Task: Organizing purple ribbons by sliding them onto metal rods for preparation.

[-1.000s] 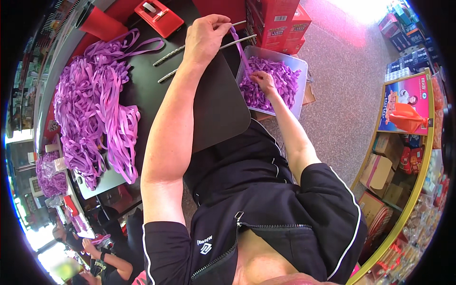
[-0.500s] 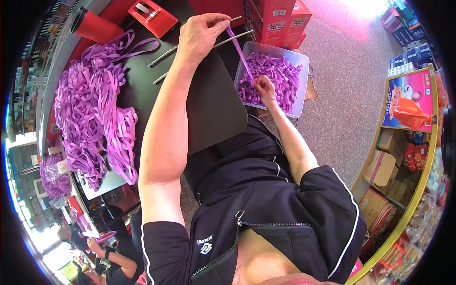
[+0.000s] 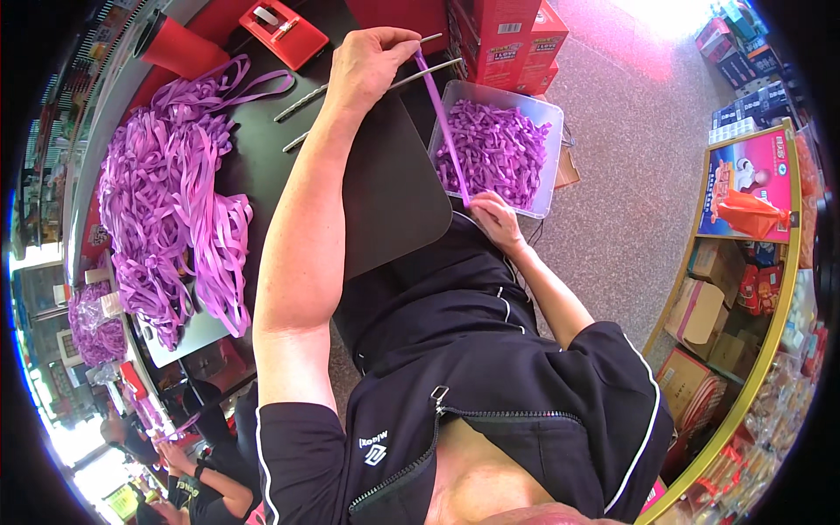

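A narrow purple ribbon point(image 3: 444, 127) runs taut between my two hands, crossing the near corner of a clear plastic bin point(image 3: 550, 166). My left hand point(image 3: 369, 66) is closed at the ribbon's upper end, fingertips against one of two thin metal rods point(image 3: 426, 73) that jut past the edge of the dark table point(image 3: 385, 206). By the bin's near edge, my right hand point(image 3: 499, 220) pinches the ribbon's lower end. Inside the bin lie many short folded purple ribbon pieces point(image 3: 503, 153). A big heap of long purple ribbons point(image 3: 166, 201) covers the table's left side.
On the table's far side are a red device point(image 3: 284, 35) and a red cylinder point(image 3: 179, 51). Red boxes point(image 3: 507, 44) are stacked behind the bin. To the right stands a shelf with cartons point(image 3: 704, 306). Another person point(image 3: 206, 486) is at the lower left.
My right hand has moved from over the bin toward my body, drawing the ribbon out longer. The left hand stays by the rods.
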A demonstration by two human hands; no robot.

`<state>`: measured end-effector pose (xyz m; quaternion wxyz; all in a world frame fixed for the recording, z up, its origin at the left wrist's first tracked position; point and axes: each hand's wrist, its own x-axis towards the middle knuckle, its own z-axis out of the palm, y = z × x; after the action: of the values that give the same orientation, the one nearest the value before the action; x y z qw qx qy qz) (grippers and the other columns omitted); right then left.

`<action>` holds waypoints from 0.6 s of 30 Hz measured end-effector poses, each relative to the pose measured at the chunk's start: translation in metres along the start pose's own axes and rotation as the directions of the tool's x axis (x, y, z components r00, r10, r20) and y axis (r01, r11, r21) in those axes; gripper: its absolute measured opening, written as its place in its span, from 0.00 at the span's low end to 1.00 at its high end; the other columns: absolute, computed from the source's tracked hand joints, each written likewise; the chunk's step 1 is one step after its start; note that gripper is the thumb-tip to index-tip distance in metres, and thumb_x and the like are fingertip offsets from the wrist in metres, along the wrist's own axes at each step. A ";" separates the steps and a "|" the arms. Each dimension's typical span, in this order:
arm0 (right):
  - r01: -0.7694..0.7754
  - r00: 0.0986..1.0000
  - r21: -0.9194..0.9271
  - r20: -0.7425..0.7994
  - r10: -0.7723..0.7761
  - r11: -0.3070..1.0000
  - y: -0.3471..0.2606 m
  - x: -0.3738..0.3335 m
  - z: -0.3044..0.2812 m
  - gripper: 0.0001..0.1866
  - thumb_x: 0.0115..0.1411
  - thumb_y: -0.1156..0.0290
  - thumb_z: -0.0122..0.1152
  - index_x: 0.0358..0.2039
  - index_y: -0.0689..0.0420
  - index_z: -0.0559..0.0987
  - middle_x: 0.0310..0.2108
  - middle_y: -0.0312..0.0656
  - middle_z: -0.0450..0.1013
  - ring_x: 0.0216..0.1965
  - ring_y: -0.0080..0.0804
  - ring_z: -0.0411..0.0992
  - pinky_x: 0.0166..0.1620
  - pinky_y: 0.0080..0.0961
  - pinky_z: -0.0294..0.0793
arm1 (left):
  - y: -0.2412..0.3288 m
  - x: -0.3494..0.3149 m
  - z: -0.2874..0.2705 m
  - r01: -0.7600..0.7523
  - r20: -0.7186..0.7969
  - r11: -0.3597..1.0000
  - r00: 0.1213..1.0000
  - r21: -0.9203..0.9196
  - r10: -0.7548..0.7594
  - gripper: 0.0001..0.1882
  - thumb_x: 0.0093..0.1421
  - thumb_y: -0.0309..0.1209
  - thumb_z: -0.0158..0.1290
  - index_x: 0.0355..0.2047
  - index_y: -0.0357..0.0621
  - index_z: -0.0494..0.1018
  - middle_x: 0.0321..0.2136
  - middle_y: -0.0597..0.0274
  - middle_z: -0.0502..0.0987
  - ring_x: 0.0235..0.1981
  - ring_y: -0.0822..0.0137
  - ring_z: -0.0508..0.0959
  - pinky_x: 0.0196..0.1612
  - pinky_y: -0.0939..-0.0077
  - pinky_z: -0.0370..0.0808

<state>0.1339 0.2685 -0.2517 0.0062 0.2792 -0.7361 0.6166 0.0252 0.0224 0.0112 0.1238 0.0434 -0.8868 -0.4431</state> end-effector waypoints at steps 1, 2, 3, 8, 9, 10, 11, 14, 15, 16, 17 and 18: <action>0.012 1.000 -0.010 0.017 -0.012 1.000 -0.002 -0.007 -0.003 0.07 0.55 0.81 0.58 0.35 0.63 0.78 0.35 0.44 0.73 0.38 0.37 0.74 0.41 0.25 0.73 | -0.001 0.001 0.000 -0.003 -0.003 1.000 1.000 -0.004 0.003 0.11 0.56 0.35 0.58 0.39 0.48 0.81 0.24 0.74 0.78 0.22 0.83 0.68 0.28 0.86 0.64; 0.023 0.999 -0.023 0.037 -0.022 0.999 -0.010 -0.013 -0.008 0.07 0.55 0.80 0.59 0.36 0.62 0.78 0.36 0.44 0.73 0.38 0.37 0.74 0.42 0.26 0.72 | 0.000 0.001 0.000 -0.005 -0.001 1.000 1.000 0.004 0.005 0.12 0.56 0.35 0.58 0.39 0.47 0.81 0.25 0.73 0.79 0.24 0.82 0.69 0.30 0.85 0.66; -0.067 0.995 -0.006 0.071 0.067 0.998 -0.024 -0.017 -0.015 0.08 0.54 0.79 0.60 0.36 0.61 0.78 0.37 0.42 0.72 0.38 0.34 0.72 0.41 0.25 0.72 | -0.002 0.000 0.000 -0.006 0.001 1.000 1.000 0.014 0.006 0.12 0.56 0.35 0.58 0.40 0.46 0.80 0.26 0.73 0.79 0.26 0.82 0.71 0.32 0.85 0.67; -0.118 0.979 -0.041 0.162 0.123 0.992 -0.080 -0.020 -0.044 0.09 0.52 0.78 0.63 0.36 0.60 0.79 0.34 0.38 0.69 0.34 0.28 0.69 0.38 0.23 0.70 | -0.008 0.005 0.002 -0.013 0.025 1.000 1.000 -0.004 0.013 0.13 0.57 0.35 0.57 0.40 0.45 0.80 0.27 0.71 0.80 0.29 0.81 0.72 0.36 0.83 0.68; -0.097 0.965 0.013 0.248 0.090 0.995 -0.095 -0.017 -0.049 0.09 0.51 0.77 0.64 0.35 0.60 0.79 0.34 0.38 0.69 0.35 0.28 0.69 0.38 0.23 0.69 | -0.008 0.004 0.001 -0.013 0.026 1.000 1.000 0.020 0.013 0.13 0.57 0.35 0.57 0.40 0.45 0.80 0.27 0.71 0.80 0.29 0.81 0.72 0.36 0.83 0.68; -0.081 0.942 0.068 0.330 0.054 0.994 -0.112 -0.014 -0.054 0.08 0.51 0.77 0.65 0.34 0.59 0.80 0.33 0.37 0.69 0.35 0.28 0.69 0.39 0.24 0.69 | -0.008 0.004 0.000 -0.014 0.018 1.000 1.000 0.016 0.014 0.13 0.57 0.35 0.57 0.40 0.45 0.80 0.27 0.71 0.80 0.29 0.81 0.72 0.36 0.83 0.68; -0.093 0.927 0.090 0.371 0.053 0.992 -0.132 -0.010 -0.059 0.07 0.50 0.76 0.66 0.32 0.59 0.81 0.32 0.38 0.69 0.36 0.29 0.69 0.40 0.25 0.69 | -0.008 0.004 0.000 -0.014 0.021 1.000 1.000 0.017 0.014 0.13 0.57 0.35 0.57 0.40 0.45 0.80 0.27 0.70 0.80 0.29 0.81 0.73 0.36 0.83 0.68; -0.054 0.893 0.179 0.449 -0.032 0.982 -0.168 0.001 -0.071 0.10 0.48 0.74 0.69 0.33 0.57 0.81 0.31 0.37 0.69 0.35 0.28 0.68 0.39 0.25 0.68 | -0.005 0.002 -0.001 -0.009 0.023 1.000 1.000 0.026 0.009 0.13 0.57 0.36 0.57 0.40 0.46 0.80 0.28 0.69 0.80 0.30 0.80 0.74 0.36 0.82 0.69; -0.049 0.891 0.174 0.452 -0.035 0.983 -0.177 0.006 -0.074 0.10 0.48 0.74 0.69 0.33 0.57 0.81 0.31 0.37 0.69 0.35 0.28 0.68 0.39 0.25 0.68 | -0.004 0.002 -0.003 -0.002 0.025 0.999 1.000 0.046 0.001 0.13 0.56 0.36 0.57 0.40 0.47 0.80 0.28 0.68 0.81 0.30 0.79 0.74 0.37 0.81 0.69; -0.020 0.888 0.220 0.452 -0.084 0.975 -0.186 0.012 -0.077 0.10 0.48 0.73 0.69 0.33 0.56 0.82 0.31 0.37 0.68 0.35 0.28 0.68 0.38 0.24 0.68 | -0.002 0.001 -0.003 -0.004 0.019 0.999 1.000 0.042 0.003 0.13 0.56 0.36 0.57 0.40 0.47 0.80 0.28 0.68 0.81 0.30 0.79 0.74 0.37 0.81 0.69; 0.008 0.883 0.265 0.451 -0.132 0.964 -0.195 0.017 -0.080 0.10 0.48 0.73 0.70 0.33 0.55 0.82 0.31 0.37 0.68 0.34 0.28 0.67 0.37 0.24 0.67 | -0.001 0.000 -0.004 -0.005 0.019 0.999 1.000 0.046 0.004 0.13 0.56 0.37 0.57 0.40 0.47 0.80 0.29 0.67 0.81 0.31 0.77 0.75 0.37 0.80 0.70; 0.012 0.879 0.259 0.457 -0.133 0.966 -0.202 0.022 -0.081 0.10 0.48 0.73 0.70 0.33 0.55 0.82 0.31 0.37 0.68 0.34 0.28 0.67 0.37 0.24 0.67 | 0.001 -0.001 -0.004 -0.006 0.020 0.999 1.000 0.050 0.005 0.13 0.56 0.38 0.57 0.40 0.48 0.80 0.29 0.66 0.81 0.32 0.76 0.76 0.38 0.79 0.70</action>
<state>0.1730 0.3163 -0.0423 -0.1844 0.4465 -0.6212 0.6170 0.0272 0.0196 0.0139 0.1150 0.0398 -0.8989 -0.4208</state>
